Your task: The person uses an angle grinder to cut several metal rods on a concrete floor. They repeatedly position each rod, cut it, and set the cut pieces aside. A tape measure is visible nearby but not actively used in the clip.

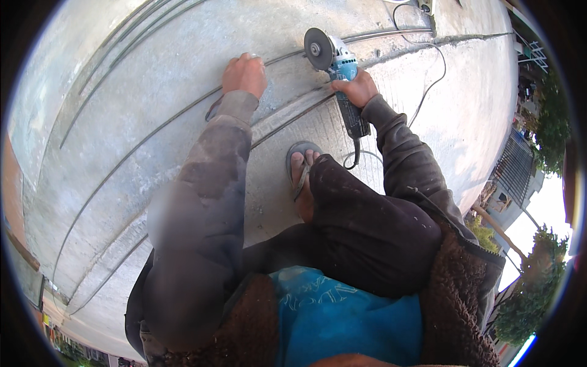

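My right hand [359, 88] is wrapped round the body of a blue and black angle grinder [350, 110]. The grinder's dark cutting disc [319, 49] points away from me, close to a long thin metal rod [142, 142] lying across the concrete. Farther left, my left hand [244, 74] is closed over that same rod, a short way from the disc. Its fingertips are mostly hidden under the hand. The grinder's cord [356, 153] leaves the rear of the tool near my sandalled foot [299, 160].
Several more rods [125, 46] lie at the upper left. Another rod [293, 119] runs along a step edge between my hands and my foot. A thin cable [441, 67] curves over the concrete floor [465, 104] at the right. Plants and a building stand beyond.
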`<move>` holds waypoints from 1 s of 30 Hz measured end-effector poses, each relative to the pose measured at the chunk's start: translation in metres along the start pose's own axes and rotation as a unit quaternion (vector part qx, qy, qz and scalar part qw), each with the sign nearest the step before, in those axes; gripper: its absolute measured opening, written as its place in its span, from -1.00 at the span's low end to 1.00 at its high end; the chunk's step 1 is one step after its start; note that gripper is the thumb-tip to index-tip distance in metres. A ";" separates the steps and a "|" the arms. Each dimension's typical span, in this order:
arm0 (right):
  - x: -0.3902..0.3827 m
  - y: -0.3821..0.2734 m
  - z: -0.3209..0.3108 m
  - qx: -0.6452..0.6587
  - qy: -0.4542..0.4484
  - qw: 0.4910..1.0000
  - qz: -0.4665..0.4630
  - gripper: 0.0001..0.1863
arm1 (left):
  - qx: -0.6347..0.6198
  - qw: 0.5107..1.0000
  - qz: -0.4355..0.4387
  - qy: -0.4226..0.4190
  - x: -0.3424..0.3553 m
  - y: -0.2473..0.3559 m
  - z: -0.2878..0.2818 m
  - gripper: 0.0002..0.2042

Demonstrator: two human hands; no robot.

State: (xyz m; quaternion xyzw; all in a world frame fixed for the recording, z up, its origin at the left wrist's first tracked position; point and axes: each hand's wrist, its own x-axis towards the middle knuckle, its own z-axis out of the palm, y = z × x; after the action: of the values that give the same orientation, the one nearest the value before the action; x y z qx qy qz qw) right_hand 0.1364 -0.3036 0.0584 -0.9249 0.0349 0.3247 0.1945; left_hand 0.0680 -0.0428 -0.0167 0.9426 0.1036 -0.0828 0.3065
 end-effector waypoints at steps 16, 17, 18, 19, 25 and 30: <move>0.000 -0.006 0.004 -0.003 -0.013 1.000 0.010 -0.42 | 0.056 0.998 -0.004 -0.034 0.004 0.001 0.003 -0.88; 0.000 -0.005 0.004 -0.003 -0.011 1.000 0.008 -0.42 | 0.059 0.998 -0.005 -0.036 0.004 0.002 0.001 -0.87; 0.000 -0.005 0.004 -0.003 -0.009 1.000 0.007 -0.42 | 0.063 0.997 -0.005 -0.038 0.004 0.004 -0.001 -0.87; 0.000 -0.005 0.004 -0.009 -0.006 1.000 0.009 -0.42 | 0.066 0.997 -0.005 -0.041 0.004 0.005 -0.002 -0.87; 0.001 -0.007 0.003 -0.023 -0.004 1.000 0.003 -0.41 | 0.063 0.997 -0.007 -0.040 0.004 0.003 -0.002 -0.86; 0.004 0.000 0.005 -0.017 -0.002 1.000 -0.008 -0.40 | 0.047 0.998 0.000 -0.030 0.001 0.007 -0.007 -0.88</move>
State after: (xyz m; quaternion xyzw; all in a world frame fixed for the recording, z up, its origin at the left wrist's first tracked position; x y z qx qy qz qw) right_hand 0.1367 -0.3012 0.0519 -0.9276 0.0211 0.3258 0.1814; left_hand 0.0717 -0.0438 -0.0078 0.9530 0.0899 -0.1160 0.2650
